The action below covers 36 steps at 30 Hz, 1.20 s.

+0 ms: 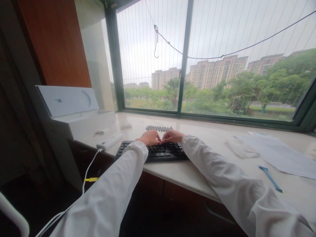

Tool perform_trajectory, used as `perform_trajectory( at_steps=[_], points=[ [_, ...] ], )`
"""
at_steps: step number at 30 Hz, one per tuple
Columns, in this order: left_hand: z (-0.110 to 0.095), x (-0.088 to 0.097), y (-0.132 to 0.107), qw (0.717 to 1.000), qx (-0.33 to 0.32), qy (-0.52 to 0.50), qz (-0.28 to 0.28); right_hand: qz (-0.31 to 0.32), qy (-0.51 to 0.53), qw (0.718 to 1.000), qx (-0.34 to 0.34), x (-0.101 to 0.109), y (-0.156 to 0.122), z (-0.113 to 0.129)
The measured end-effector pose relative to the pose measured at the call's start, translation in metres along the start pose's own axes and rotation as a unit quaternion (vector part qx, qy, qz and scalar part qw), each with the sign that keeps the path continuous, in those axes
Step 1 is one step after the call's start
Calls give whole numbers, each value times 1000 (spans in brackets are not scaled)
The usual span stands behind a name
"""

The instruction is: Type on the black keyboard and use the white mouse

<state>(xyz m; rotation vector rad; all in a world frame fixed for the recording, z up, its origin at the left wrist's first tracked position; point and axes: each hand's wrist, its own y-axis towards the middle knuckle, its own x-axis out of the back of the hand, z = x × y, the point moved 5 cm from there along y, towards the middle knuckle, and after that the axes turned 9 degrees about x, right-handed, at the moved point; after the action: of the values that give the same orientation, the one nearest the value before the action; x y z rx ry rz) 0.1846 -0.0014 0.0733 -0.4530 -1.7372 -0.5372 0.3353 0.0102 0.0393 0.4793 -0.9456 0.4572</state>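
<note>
A black keyboard [166, 154] lies at the front edge of the white counter, under my wrists. Over its upper rows my left hand [148, 137] and my right hand [172, 136] meet at the fingertips. Both hands are closed in a pinch; whatever is between the fingers is too small to make out. Just behind them, several loose keycaps [159, 128] stand in rows on the counter. My hands hide part of the keyboard's upper middle.
To the left are an opened white box [86, 123] and a white power strip [110, 141] with a cable [86, 171]. On the right lie a blue plastic tool [271, 179], paper sheets [278, 151] and a clear plastic bag [240, 148]. A window [181, 82] rises behind the counter.
</note>
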Motion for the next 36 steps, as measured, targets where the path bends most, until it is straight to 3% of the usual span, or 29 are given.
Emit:
perform_trajectory(
  at_steps=[20,36],
  points=[
    [1,-1,5,999,-10,29,13,10,-9,1000,-9,1,-1,5],
    [-12,5,8,995,-17,96,32,4,-12,1000,2,1,0,2]
  ],
)
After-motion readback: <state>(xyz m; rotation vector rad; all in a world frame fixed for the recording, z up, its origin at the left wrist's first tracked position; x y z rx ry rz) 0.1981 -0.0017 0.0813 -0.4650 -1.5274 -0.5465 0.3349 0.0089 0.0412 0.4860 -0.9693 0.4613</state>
